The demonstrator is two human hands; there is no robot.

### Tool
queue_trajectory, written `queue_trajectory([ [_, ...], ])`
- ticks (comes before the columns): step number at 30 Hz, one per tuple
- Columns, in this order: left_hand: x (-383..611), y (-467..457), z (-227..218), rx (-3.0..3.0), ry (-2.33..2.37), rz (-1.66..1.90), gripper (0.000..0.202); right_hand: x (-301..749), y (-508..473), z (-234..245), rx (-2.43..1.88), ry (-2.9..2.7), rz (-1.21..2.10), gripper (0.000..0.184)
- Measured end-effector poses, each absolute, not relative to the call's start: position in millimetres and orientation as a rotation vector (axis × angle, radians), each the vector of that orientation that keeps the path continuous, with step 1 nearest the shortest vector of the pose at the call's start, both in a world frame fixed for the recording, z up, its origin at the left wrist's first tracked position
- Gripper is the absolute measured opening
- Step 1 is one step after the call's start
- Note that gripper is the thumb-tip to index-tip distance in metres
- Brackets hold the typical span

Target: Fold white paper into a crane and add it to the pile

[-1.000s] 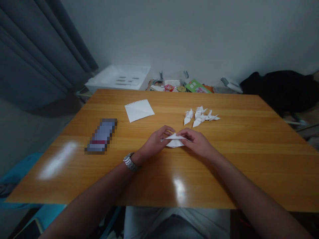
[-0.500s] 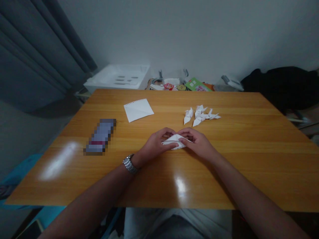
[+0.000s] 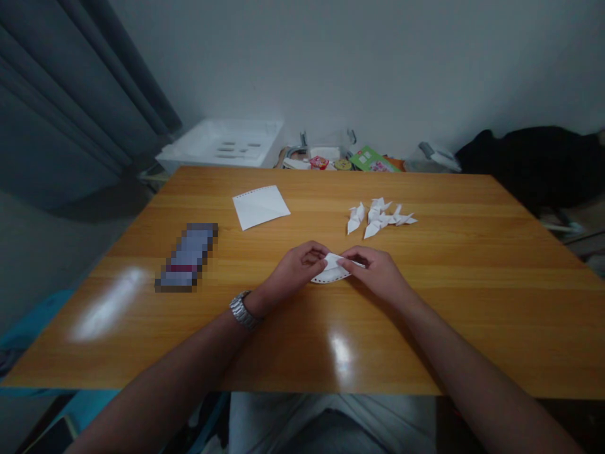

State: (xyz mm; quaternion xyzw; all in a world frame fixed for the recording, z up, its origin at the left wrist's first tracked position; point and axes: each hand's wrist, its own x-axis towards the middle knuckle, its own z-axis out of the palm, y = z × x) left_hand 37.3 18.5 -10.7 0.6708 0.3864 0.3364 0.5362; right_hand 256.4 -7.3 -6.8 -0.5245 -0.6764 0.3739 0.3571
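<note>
A small white folded paper (image 3: 331, 271) lies at the middle of the wooden table (image 3: 463, 265), held from both sides. My left hand (image 3: 295, 271), with a metal watch at the wrist, pinches its left part with curled fingers. My right hand (image 3: 375, 271) pinches its right part, fingers closed over the fold. A flat white paper sheet (image 3: 260, 207) with a perforated edge lies farther back on the left. Several finished white paper cranes (image 3: 378, 219) sit in a cluster farther back on the right.
A blurred-out rectangular object (image 3: 186, 256) lies on the table's left side. Beyond the far edge are a white plastic tray (image 3: 222, 144), assorted small clutter (image 3: 340, 161) and a black cloth heap (image 3: 534, 164). A grey curtain (image 3: 70, 107) hangs at left.
The paper between my hands has been refolded from a raised pointed flap to a flatter, rounded shape. Both hands stayed at the same spot; the view shifted slightly.
</note>
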Motion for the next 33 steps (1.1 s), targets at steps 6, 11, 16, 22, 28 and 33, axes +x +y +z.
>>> queue_trajectory([
  [6,39.1,15.4,-4.5,1.625,0.942,0.761,0.022,255.5,-11.9,1.6,-1.328,-1.847,0.921,0.016],
  [11,37.9,14.8,-2.5,1.642,0.949,0.756,0.022,255.1,-13.3,5.5,-1.329,-1.881,0.931,0.015],
  [16,37.0,15.4,-6.1,1.586,0.904,0.769,0.024,255.4,-13.2,6.8,-1.312,-1.868,0.961,0.017],
  [22,38.7,17.7,-7.8,1.541,0.924,0.892,0.026,257.4,-8.3,-4.8,-1.309,-1.665,0.977,0.025],
  [28,38.2,18.7,-8.1,1.665,0.963,0.857,0.017,260.5,-5.3,-9.6,-1.307,-1.606,1.042,0.025],
  [33,38.5,16.5,-5.3,1.732,0.938,0.831,0.021,259.3,-6.7,-6.1,-1.307,-1.646,1.050,0.023],
])
